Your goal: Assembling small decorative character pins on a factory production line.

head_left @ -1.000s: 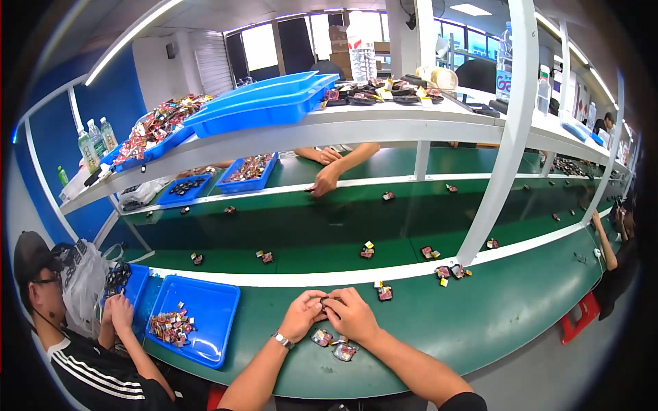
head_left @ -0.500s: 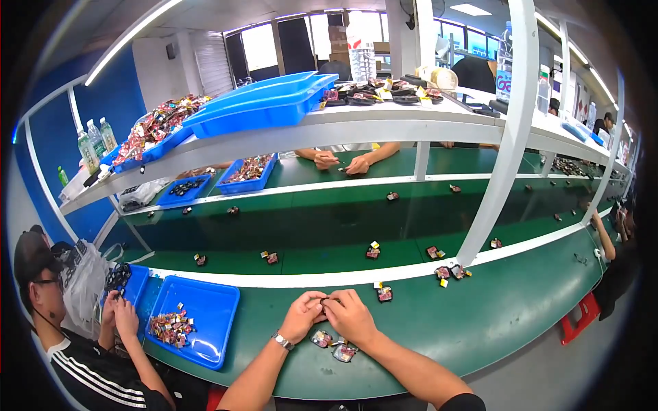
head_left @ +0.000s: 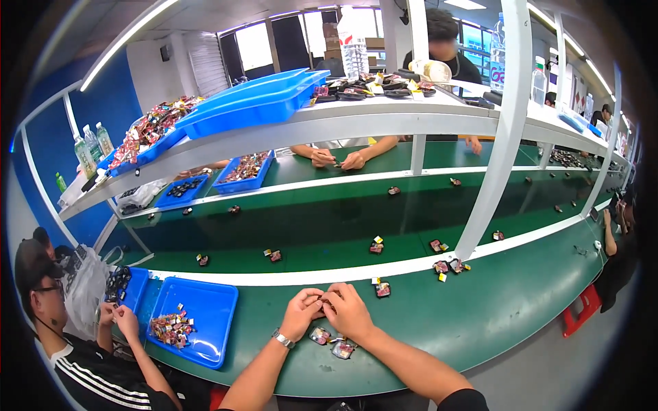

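My left hand (head_left: 301,314), with a metal watch on its wrist, and my right hand (head_left: 348,314) meet above the green work surface (head_left: 439,329). Their fingers are closed around a small dark piece, mostly hidden by the fingertips, so its kind is unclear. Just below my right hand lie small red-and-black parts, one here (head_left: 320,335) and another nearer me (head_left: 343,349). Beyond my hands a similar part (head_left: 382,289) with a yellow-white tag rests by the white rail (head_left: 322,277).
A blue tray (head_left: 218,332) at left holds many small tagged parts. Next to it sits a co-worker (head_left: 89,363), hands busy. More parts lie along the green belt (head_left: 322,253). A white post (head_left: 495,151) supports a shelf (head_left: 356,125) with blue trays and bottles.
My hands stay together, with the right fingers shifting slightly over the piece. Belt parts have drifted slightly right. A person's head has appeared behind the shelf.
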Demonstrator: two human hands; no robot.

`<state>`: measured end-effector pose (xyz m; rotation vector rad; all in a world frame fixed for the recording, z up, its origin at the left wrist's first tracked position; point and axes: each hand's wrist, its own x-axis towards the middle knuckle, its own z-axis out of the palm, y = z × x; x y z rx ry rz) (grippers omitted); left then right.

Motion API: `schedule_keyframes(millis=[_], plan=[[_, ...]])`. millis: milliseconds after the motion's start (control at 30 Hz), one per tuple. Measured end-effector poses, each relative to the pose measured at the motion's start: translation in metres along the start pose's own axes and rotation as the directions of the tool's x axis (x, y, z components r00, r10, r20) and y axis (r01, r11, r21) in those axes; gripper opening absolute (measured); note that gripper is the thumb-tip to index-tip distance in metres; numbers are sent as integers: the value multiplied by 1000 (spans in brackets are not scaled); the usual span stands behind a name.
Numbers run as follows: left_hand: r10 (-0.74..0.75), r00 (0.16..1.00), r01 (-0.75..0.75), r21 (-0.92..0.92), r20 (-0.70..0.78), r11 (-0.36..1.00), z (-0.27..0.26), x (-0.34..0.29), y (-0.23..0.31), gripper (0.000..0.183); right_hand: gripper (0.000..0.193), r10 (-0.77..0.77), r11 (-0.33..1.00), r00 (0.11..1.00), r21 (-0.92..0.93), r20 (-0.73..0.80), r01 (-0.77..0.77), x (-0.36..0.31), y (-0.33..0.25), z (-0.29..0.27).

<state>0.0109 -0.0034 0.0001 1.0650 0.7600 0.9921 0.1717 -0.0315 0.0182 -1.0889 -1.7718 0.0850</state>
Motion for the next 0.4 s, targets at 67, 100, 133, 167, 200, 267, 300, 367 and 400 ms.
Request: schedule_keyframes(millis=[67,100,133,167,200,267,300,367,400], plan=[[11,999,-10,10,-31,1000,1,1,-1,20,15,2,1000,1000,8,9,-2,0,1,-1],[21,998,-20,18,-60,1000,1,1,-1,19,16,22,1000,1000,16,16,-22,-1,1,-2],[23,998,-22,18,-61,1000,0,2,-2,19,16,41,999,999,24,23,-42,-1,1,-2],[34,997,-33,15,-62,999,-1,2,-4,19,16,40,999,999,24,23,-41,-1,1,-1],[45,997,-44,13,-63,999,-2,3,-5,19,16,44,998,998,47,40,-46,-2,1,-1],[45,997,-43,29,-68,999,-3,3,-6,18,16,47,996,997,69,57,-51,-2,0,-1],[43,996,-40,46,-75,998,-3,2,-6,18,16,50,997,997,48,62,-53,-3,-3,-2],[39,998,-39,16,-51,999,-6,3,-8,19,15,44,999,996,-7,81,-44,-3,-4,-2],[35,999,-36,-13,-29,999,-8,3,-9,19,15,37,999,995,-41,96,-33,-3,-3,-3]])
